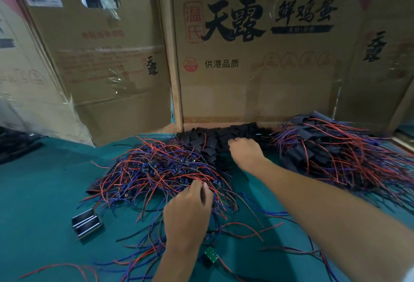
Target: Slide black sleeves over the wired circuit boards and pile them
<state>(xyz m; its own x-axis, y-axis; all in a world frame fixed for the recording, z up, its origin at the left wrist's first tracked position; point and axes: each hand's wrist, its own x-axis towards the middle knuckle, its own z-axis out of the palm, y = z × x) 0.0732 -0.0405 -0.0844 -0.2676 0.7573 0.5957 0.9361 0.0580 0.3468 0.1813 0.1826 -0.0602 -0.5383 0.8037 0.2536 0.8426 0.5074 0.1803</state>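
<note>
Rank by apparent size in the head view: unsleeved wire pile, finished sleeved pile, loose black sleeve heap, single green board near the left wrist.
1-2. Unsleeved wire pile and finished sleeved pile: similar spread, the sleeved one is cut off at the frame edge, so unranked.
3. Black sleeve heap, partly hidden by the right hand.
4. Green board, smallest.

bare hands [188,211], bare forearms, white sleeve edge btm right [410,276]
</note>
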